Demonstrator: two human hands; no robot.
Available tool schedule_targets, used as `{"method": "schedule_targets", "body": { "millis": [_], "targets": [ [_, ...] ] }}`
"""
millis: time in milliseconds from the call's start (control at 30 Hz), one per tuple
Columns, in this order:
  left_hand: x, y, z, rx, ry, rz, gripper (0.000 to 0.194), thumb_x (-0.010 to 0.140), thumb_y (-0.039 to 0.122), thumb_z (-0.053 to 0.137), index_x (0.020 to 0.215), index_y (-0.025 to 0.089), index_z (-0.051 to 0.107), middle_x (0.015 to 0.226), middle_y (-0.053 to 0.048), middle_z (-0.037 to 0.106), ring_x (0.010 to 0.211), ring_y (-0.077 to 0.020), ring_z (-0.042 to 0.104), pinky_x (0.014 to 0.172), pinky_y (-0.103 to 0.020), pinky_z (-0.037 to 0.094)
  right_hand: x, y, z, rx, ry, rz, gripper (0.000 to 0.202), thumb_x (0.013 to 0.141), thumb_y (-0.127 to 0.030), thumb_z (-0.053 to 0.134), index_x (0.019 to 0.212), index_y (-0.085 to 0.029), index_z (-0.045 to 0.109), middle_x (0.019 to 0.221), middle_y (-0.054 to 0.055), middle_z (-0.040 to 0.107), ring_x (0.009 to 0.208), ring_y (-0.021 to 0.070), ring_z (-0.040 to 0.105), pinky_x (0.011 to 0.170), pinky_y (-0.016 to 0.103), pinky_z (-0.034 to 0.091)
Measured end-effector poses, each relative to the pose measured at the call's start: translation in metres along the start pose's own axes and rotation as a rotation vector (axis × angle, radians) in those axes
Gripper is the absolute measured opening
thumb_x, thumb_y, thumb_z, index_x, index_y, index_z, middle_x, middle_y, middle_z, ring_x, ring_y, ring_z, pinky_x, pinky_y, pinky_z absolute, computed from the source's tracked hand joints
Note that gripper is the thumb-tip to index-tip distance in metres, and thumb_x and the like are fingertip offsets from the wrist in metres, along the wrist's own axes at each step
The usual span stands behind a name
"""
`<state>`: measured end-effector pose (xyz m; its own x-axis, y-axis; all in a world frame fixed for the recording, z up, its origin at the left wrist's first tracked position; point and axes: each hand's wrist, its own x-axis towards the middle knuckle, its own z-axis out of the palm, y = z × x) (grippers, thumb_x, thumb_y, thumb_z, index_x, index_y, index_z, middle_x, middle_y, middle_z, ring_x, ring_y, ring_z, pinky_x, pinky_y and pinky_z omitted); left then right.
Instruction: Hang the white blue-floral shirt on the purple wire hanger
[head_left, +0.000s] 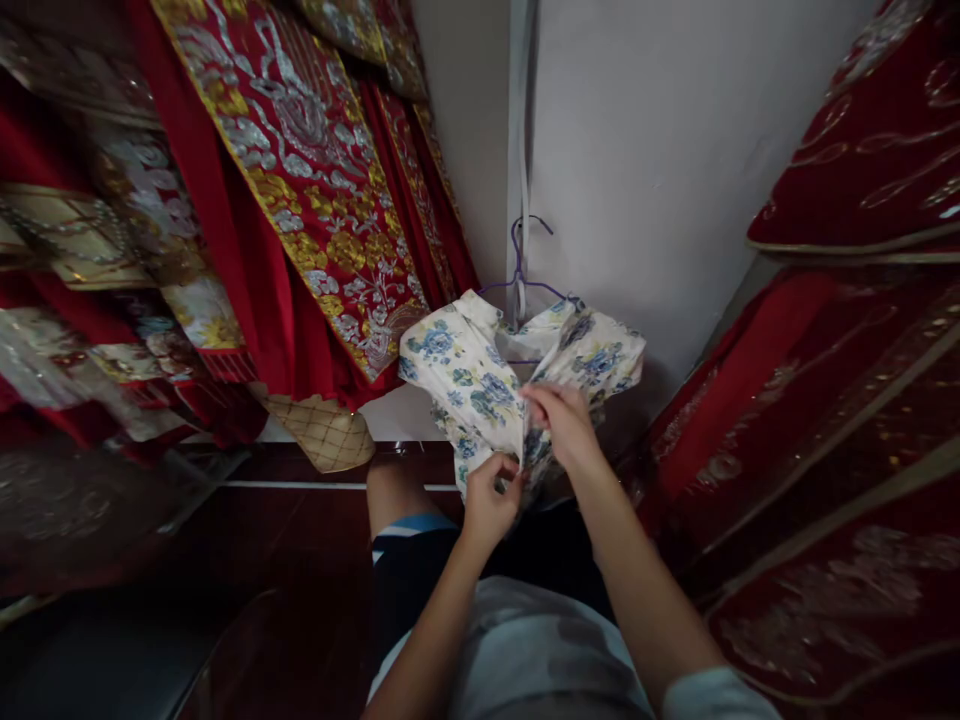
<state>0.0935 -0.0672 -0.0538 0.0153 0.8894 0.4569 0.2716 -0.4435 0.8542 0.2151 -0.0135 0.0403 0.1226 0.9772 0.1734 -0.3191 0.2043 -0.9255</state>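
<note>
A white shirt [487,390] with blue flowers and green leaves hangs on a purple hanger [519,262] in front of me, its collar spread apart at the neck. With bent fingers, my left hand [491,497] pinches the front edge low on the shirt. Higher up on the same front edge, my right hand [562,418] is closed on the cloth, thumb and fingertips together. Whether a button lies under the fingertips I cannot tell. The shirt's lower part is partly hidden by my hands and forearms.
Red embroidered garments [330,190] hang on the left, and dark red ones [825,400] on the right. A pale wall [645,130] rises behind the hanger. The dark seat-like surface [97,650] is at lower left, above a dark red floor [300,530].
</note>
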Motion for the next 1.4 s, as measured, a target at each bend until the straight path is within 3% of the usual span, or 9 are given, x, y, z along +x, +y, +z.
{"method": "schedule_targets", "body": {
  "millis": [200,433,500,700,833,1000,1200,1300,1400],
  "targets": [
    [-0.004,-0.005,0.011,0.07,-0.095,-0.009,0.014,0.082,0.02,0.06,0.069,0.017,0.053,0.067,0.001,0.058,0.067,-0.0134,0.056,0.066,-0.023,0.041,0.069,-0.044,0.018,0.077,0.075,-0.104,0.017,0.071,-0.024,0.064,0.058,-0.015,0.06,0.041,-0.009,0.039,0.036,0.003,0.027,0.036,0.019,0.017],
    [-0.014,-0.015,0.005,0.134,-0.159,-0.02,0.007,0.082,0.018,0.063,0.076,0.018,0.059,0.075,-0.001,0.065,0.072,-0.0156,0.061,0.069,-0.026,0.046,0.057,-0.049,0.019,0.055,-0.009,-0.195,0.013,0.079,-0.019,0.06,0.066,-0.016,0.063,0.043,-0.007,0.043,0.037,0.0039,0.033,0.037,0.017,0.02],
    [0.005,-0.006,-0.003,0.111,-0.137,0.072,0.002,0.085,0.02,0.064,0.086,0.019,0.062,0.081,-0.003,0.067,0.076,-0.017,0.063,0.073,-0.029,0.049,0.05,-0.047,0.017,0.005,-0.041,-0.212,0.012,0.078,-0.017,0.059,0.067,-0.016,0.063,0.043,-0.007,0.046,0.038,0.0044,0.036,0.038,0.017,0.023],
    [0.113,0.063,-0.03,0.11,0.083,0.506,0.035,0.096,0.028,0.052,0.13,0.02,0.054,0.093,-0.006,0.067,0.08,-0.0158,0.063,0.08,-0.032,0.05,0.042,-0.044,0.007,-0.093,-0.059,-0.296,0.012,0.076,-0.017,0.057,0.065,-0.018,0.061,0.042,-0.007,0.048,0.038,0.0051,0.039,0.039,0.017,0.026],
    [0.161,0.09,-0.037,0.253,-0.015,0.668,0.025,0.098,0.035,0.05,0.112,0.018,0.063,0.095,-0.006,0.067,0.082,-0.0157,0.061,0.076,-0.029,0.048,0.04,-0.049,0.0,-0.088,-0.082,-0.29,0.011,0.075,-0.023,0.058,0.065,-0.019,0.06,0.042,-0.007,0.046,0.037,0.0055,0.036,0.039,0.018,0.023],
    [0.17,0.096,-0.031,0.372,0.053,0.758,0.025,0.098,0.036,0.049,0.09,0.017,0.062,0.086,-0.007,0.065,0.084,-0.0174,0.06,0.077,-0.03,0.046,0.058,-0.037,0.001,-0.181,-0.031,-0.319,0.016,0.074,-0.03,0.06,0.063,-0.019,0.056,0.044,-0.007,0.044,0.039,0.0071,0.036,0.042,0.021,0.026],
    [0.196,0.085,-0.064,0.201,0.433,0.614,0.018,0.097,0.029,0.053,0.088,0.017,0.061,0.083,-0.002,0.062,0.08,-0.0139,0.056,0.077,-0.028,0.043,0.067,0.01,0.002,-0.428,0.099,-0.343,0.017,0.068,-0.024,0.057,0.053,-0.02,0.051,0.048,-0.006,0.044,0.05,0.0104,0.041,0.052,0.024,0.03],
    [0.212,0.052,-0.093,-0.162,0.619,0.302,0.017,0.095,0.018,0.055,0.079,0.014,0.058,0.074,0.002,0.056,0.075,-0.0101,0.051,0.079,-0.025,0.041,0.054,0.028,-0.002,-0.403,0.09,-0.28,0.016,0.067,-0.025,0.056,0.053,-0.019,0.053,0.049,-0.006,0.046,0.051,0.0107,0.04,0.053,0.024,0.031],
    [0.209,0.01,-0.109,-0.433,0.599,0.06,0.024,0.099,0.014,0.04,0.079,0.016,0.052,0.072,0.002,0.057,0.077,-0.0095,0.054,0.081,-0.027,0.044,0.04,0.043,-0.003,-0.307,0.077,-0.234,0.017,0.067,-0.028,0.057,0.053,-0.019,0.053,0.049,-0.006,0.045,0.05,0.0099,0.038,0.052,0.023,0.029]
  ]
}}
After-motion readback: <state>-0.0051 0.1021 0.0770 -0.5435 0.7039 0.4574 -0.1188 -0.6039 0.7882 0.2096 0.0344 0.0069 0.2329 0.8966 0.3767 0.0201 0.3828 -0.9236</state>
